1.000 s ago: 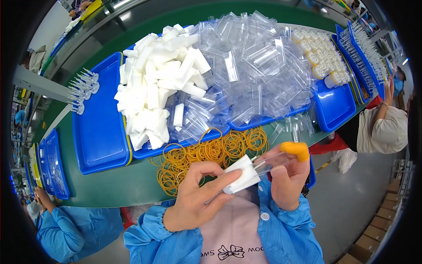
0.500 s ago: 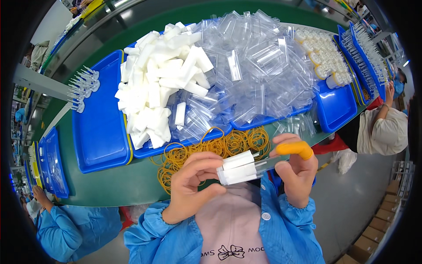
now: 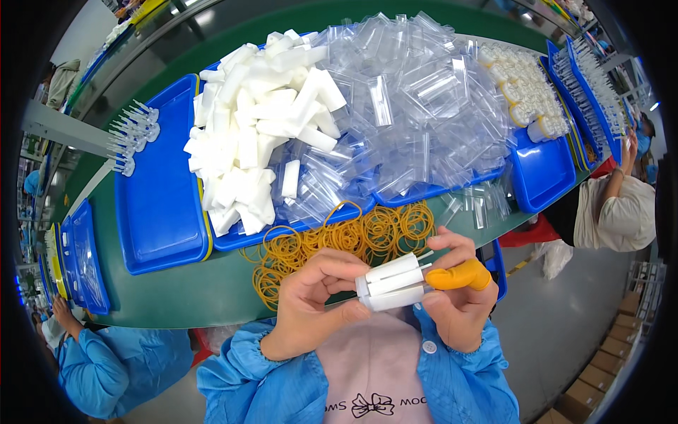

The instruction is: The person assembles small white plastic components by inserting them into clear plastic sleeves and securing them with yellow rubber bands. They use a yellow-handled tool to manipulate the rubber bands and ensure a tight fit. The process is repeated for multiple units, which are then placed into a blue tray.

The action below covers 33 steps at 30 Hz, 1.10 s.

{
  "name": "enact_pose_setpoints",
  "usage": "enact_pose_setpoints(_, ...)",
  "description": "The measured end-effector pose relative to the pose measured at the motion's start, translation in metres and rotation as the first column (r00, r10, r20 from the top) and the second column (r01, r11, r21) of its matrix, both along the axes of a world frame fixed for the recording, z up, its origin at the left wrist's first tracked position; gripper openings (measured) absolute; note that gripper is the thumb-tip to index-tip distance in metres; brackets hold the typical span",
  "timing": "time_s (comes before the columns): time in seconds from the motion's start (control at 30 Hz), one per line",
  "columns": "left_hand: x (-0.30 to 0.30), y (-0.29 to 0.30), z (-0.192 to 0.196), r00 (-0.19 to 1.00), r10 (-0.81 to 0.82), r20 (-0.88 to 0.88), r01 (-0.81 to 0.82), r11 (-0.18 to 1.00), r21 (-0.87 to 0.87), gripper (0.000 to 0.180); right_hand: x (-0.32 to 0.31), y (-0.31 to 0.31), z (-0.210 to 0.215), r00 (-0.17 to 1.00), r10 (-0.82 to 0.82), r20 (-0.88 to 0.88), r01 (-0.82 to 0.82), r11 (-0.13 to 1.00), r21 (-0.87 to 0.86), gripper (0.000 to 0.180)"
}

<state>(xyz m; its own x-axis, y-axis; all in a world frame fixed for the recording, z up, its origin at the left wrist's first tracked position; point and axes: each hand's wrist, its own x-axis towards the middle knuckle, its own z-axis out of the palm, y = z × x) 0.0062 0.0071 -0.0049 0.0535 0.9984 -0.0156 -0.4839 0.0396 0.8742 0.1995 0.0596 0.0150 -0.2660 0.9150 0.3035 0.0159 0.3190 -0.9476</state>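
My left hand [image 3: 307,304] grips the clear base of a small bundle of white pieces [image 3: 392,284] between thumb and fingers, above the table's near edge. Several white strips lie side by side in it, and thin pale stems stick out at its right end. My right hand [image 3: 462,311], with an orange finger cot [image 3: 462,275] on one finger, closes on that right end; the fingers cover part of it. Just beyond the hands lies a heap of tan rubber bands [image 3: 339,237]. Behind them are a pile of white blocks [image 3: 247,134] and a mound of clear plastic sleeves [image 3: 424,99].
At the left, a blue tray [image 3: 161,212] stands beside white stemmed parts [image 3: 134,134]. To the right are another blue tray [image 3: 542,169], banded bundles [image 3: 526,88] and a tray of upright parts [image 3: 586,92]. Co-workers sit left [image 3: 120,367] and right [image 3: 625,215].
My right hand has moved left and down onto the bundle's end. The clear piece seen there before no longer shows, and the white strips now appear fanned apart.
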Motion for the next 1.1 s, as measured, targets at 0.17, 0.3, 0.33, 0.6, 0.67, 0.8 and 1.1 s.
enact_pose_setpoints(0.17, 0.002, 0.001, -0.002, 1.0, -0.002, -0.006, 0.001, 1.0, -0.006, 0.04, 0.005, 0.005, 0.001, 0.994, 0.032, 0.103, -0.037, 0.998, 0.043, 0.023)
enact_pose_setpoints(0.3, -0.002, 0.001, -0.007, 0.999, 0.035, 0.037, -0.033, 0.998, -0.06, 0.04, 0.018, 0.027, 0.01, 0.969, 0.169, 0.181, -0.18, 0.982, 0.048, 0.023)
enact_pose_setpoints(0.33, -0.003, 0.0, -0.008, 0.997, 0.054, 0.046, -0.05, 0.996, -0.076, 0.039, 0.02, 0.031, 0.009, 0.98, 0.037, 0.196, -0.046, 0.998, 0.043, 0.022)
enact_pose_setpoints(0.6, -0.011, 0.001, -0.001, 0.984, 0.142, 0.106, -0.131, 0.986, -0.105, 0.036, 0.042, 0.06, -0.022, 0.418, -0.507, 0.754, 0.136, 0.856, 0.499, 0.023)
enact_pose_setpoints(0.67, -0.01, 0.001, 0.0, 0.983, 0.156, 0.101, -0.144, 0.983, -0.11, 0.036, 0.039, 0.059, -0.018, 0.434, -0.497, 0.751, 0.145, 0.862, 0.486, 0.025)
enact_pose_setpoints(0.8, -0.01, 0.0, 0.002, 0.98, 0.175, 0.095, -0.163, 0.98, -0.118, 0.036, 0.037, 0.057, -0.022, 0.492, -0.462, 0.738, 0.116, 0.875, 0.47, 0.029)
enact_pose_setpoints(1.1, -0.01, 0.0, 0.003, 0.981, 0.17, 0.093, -0.159, 0.981, -0.112, 0.036, 0.031, 0.044, -0.022, 0.811, -0.176, 0.559, 0.167, 0.984, 0.069, 0.025)
